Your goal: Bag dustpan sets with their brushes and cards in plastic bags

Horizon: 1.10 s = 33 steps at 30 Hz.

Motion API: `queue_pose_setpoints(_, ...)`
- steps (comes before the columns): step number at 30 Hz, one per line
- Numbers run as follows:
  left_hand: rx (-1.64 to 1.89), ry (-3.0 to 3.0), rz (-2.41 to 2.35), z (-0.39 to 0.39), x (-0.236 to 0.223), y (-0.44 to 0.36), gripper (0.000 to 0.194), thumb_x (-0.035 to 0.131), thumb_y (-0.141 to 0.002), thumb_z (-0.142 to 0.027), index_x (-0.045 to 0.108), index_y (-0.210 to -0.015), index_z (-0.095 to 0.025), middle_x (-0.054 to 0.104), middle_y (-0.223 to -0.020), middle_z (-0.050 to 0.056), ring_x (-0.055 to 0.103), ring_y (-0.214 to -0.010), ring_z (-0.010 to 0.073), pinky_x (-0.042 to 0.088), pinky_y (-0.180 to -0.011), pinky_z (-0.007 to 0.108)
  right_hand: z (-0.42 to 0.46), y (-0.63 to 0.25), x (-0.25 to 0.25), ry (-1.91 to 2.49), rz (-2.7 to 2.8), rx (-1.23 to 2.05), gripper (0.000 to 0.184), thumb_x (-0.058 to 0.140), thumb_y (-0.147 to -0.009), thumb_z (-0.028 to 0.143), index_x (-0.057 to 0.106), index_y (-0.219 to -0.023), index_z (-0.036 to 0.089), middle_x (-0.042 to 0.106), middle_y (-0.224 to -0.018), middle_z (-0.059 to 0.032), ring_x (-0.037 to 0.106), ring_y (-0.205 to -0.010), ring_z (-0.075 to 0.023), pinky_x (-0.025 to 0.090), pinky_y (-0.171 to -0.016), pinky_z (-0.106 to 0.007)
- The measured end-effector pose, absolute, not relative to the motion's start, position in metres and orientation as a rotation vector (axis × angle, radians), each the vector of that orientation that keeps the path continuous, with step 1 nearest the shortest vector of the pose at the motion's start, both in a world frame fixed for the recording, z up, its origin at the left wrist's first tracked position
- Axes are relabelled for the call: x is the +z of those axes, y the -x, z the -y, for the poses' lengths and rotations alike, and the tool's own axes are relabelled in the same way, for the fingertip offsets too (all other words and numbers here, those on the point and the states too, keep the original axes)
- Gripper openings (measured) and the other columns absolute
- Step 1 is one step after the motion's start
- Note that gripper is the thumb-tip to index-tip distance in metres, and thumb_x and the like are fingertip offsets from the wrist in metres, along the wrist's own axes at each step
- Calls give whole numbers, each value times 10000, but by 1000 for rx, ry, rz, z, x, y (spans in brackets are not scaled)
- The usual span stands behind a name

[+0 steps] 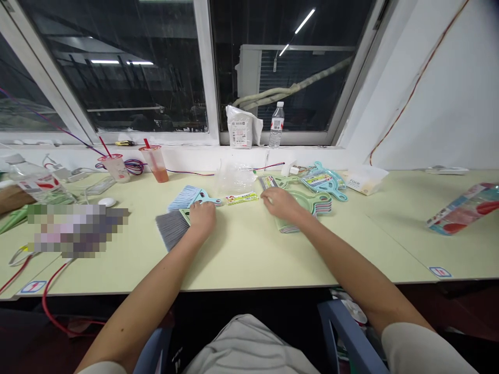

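Observation:
My left hand (pixel 201 217) is closed over the green handle of a small grey-bristled brush (pixel 171 228) lying on the pale green table (pixel 249 254). Just behind it lies a blue-bristled brush (pixel 186 197) with a teal handle. My right hand (pixel 281 202) rests with curled fingers on the near edge of a stack of green dustpans (pixel 307 210); whether it grips one I cannot make out. A narrow printed label card (pixel 241 198) lies between the hands.
Packaged teal dustpan sets (pixel 323 182) and a clear bag (pixel 234 179) lie behind. Two drink cups (pixel 156 162) with straws stand at the back left; a water bottle (pixel 276 124) is on the sill. A packaged item (pixel 463 209) lies far right, cables at left.

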<state>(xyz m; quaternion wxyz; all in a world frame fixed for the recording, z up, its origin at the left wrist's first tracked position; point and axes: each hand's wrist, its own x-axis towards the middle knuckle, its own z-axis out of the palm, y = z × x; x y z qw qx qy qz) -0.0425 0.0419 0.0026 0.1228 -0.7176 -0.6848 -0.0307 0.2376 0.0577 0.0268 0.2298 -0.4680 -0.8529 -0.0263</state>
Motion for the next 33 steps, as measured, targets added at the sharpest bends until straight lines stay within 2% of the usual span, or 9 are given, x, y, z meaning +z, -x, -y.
queue_pose_setpoints(3, -130, 2114, 1995, -40, 8, 42, 320, 448, -924, -96, 718, -1090, -56, 713, -1080, 249, 636, -1130, 354, 451, -928, 416, -74, -291, 49, 1313, 2212, 159, 345, 412, -940, 167, 720, -1093, 197, 732, -1191, -95, 645, -1110, -222, 461, -1016, -322)
queue_pose_setpoints(5, -122, 2133, 1994, -40, 11, 41, 329, 440, -922, -77, 729, -1078, -60, 722, -1047, 240, 666, -1086, 330, 465, -931, 397, -81, -333, 58, 1420, 2183, 240, 421, 419, -865, 127, 716, -1157, 186, 723, -1231, -88, 642, -1162, -234, 463, -1054, -351)
queue_pose_setpoints(8, -108, 2156, 1988, -40, 12, 40, 375, 403, -912, -33, 743, -1064, -69, 735, -1025, 225, 693, -1042, 306, 479, -943, 382, -81, -386, 62, 1684, 2202, 294, 570, 487, -760, 129, 684, -1284, 238, 621, -1430, -44, 540, -1346, -288, 420, -1135, -418)
queue_pose_setpoints(11, -122, 2158, 2022, -41, 11, 39, 377, 401, -908, -29, 744, -1059, -65, 735, -1037, 229, 705, -1019, 308, 507, -903, 372, -73, -414, 59, 1848, 2254, 341, 640, 554, -730, 175, 653, -1357, 262, 539, -1521, -40, 487, -1404, -327, 420, -1148, -443)
queue_pose_setpoints(14, -132, 2156, 2086, -41, 10, 39, 378, 404, -911, -28, 734, -1091, -65, 729, -1055, 235, 715, -1010, 303, 523, -846, 342, -67, -420, 54, 1912, 2291, 364, 585, 595, -750, 244, 674, -1329, 271, 576, -1484, -55, 547, -1346, -343, 478, -1093, -449)
queue_pose_setpoints(18, -154, 2173, 2105, -38, 13, 37, 401, 406, -904, -8, 726, -1130, -94, 731, -1037, 218, 719, -1017, 284, 509, -855, 313, -69, -418, 49, 1901, 2315, 319, 492, 615, -793, 343, 692, -1276, 291, 631, -1417, -41, 599, -1282, -323, 514, -1044, -429)
queue_pose_setpoints(25, -165, 2189, 2122, -33, 18, 34, 419, 404, -901, 14, 721, -1157, -85, 723, -1061, 234, 720, -1013, 306, 511, -848, 335, -73, -423, 44, 1878, 2293, 322, 445, 591, -822, 362, 688, -1252, 303, 627, -1416, -45, 600, -1273, -327, 522, -1022, -450)
queue_pose_setpoints(33, -137, 2173, 2068, -33, 17, 33, 399, 382, -892, 16, 728, -1075, -61, 709, -1044, 230, 692, -1001, 313, 502, -832, 354, -72, -427, 43, 1838, 2253, 321, 419, 563, -862, 380, 657, -1263, 303, 613, -1429, -55, 575, -1297, -334, 509, -1041, -464)
